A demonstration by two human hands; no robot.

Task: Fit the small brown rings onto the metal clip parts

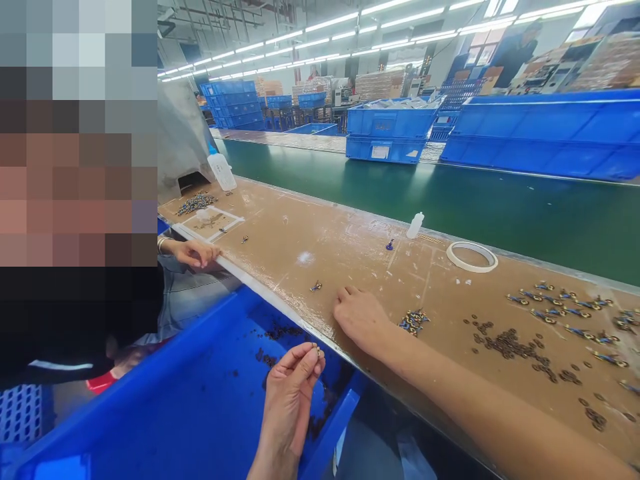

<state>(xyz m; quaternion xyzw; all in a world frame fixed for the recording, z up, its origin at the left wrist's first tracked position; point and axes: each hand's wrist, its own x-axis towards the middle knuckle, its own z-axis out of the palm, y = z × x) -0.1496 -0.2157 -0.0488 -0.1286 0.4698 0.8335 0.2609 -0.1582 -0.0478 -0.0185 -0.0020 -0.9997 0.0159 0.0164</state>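
Observation:
My left hand (295, 393) is raised over the blue bin (165, 413), thumb and fingers pinched on a small brass-coloured metal part (317, 351). My right hand (361, 319) rests on the brown tabletop (280, 233) near its front edge, knuckles up and fingers curled under. Whatever is beneath those fingers is hidden. Just left of it lies one small blue-and-brass part (316, 286). A pile of similar blue-and-brass parts (414, 321) sits beyond my right wrist. Farther right are many dark little rings (510, 345) and spread-out blue-and-brass parts (555, 310).
A tape roll (472, 257) and a small white bottle (415, 225) stand toward the back edge. Behind runs a green conveyor belt (300, 170) with blue crates (385, 133). On the left, a co-worker's hand (195, 253) is near a larger bottle (221, 170) and a parts pile (197, 203).

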